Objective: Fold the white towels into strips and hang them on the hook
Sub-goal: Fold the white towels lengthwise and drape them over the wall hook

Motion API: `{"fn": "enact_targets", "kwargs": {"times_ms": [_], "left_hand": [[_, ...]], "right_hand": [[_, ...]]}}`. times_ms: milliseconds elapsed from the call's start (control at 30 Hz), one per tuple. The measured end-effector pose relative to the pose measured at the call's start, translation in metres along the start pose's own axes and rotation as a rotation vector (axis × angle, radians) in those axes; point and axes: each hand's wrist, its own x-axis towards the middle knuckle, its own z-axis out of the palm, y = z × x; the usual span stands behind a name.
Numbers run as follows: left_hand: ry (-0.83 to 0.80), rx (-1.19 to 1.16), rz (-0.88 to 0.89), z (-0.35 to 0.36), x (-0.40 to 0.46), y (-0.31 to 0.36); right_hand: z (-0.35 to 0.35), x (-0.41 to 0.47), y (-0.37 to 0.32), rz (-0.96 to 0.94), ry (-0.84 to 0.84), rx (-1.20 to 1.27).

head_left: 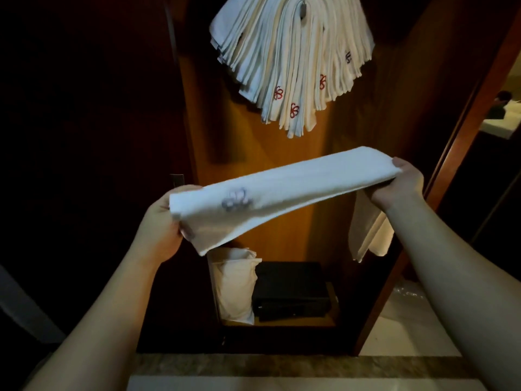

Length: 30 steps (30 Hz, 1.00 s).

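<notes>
carrier: wardrobe floor point(282, 324), low between the left hand point(160, 227) and right hand point(400, 184) | on it: 1 white pillow point(235, 289) standing upright, nearer the left hand; 1 black box point(291, 290) just beside it, toward the right hand | contact between the 2: cannot tell | outside: pale tiled floor point(408, 328) below the right hand

A white cloth towel folded into a long strip point(284, 190) is stretched between the left hand point(162, 230) and right hand point(400, 183), each gripping one end. Farther up, many folded white towels point(290, 60) hang fanned from a hook point(303, 8).
</notes>
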Motion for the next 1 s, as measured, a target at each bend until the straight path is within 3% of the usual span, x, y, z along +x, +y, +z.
{"fn": "enact_targets", "kwargs": {"times_ms": [133, 400, 467, 600, 800, 1000], "left_hand": [[-0.048, -0.093, -0.047, -0.004, -0.008, -0.006], [-0.259, -0.299, -0.174, -0.019, -0.017, -0.018], [-0.244, -0.334, -0.229, -0.017, -0.019, -0.018], [-0.126, -0.281, -0.302, -0.001, -0.019, -0.031], [-0.213, -0.091, -0.465, 0.008, -0.015, -0.055], [0.002, 0.227, -0.516, 0.038, -0.006, -0.100]], "right_hand": [[-0.002, 0.002, -0.004, 0.038, 0.051, 0.015], [-0.006, -0.003, 0.000, 0.035, -0.036, 0.021], [-0.007, -0.003, -0.002, 0.032, -0.050, 0.002], [-0.005, -0.002, -0.006, 0.028, -0.090, 0.009], [-0.003, 0.006, -0.018, 0.018, -0.050, 0.075], [0.022, -0.006, -0.013, 0.070, 0.067, 0.111]]}}
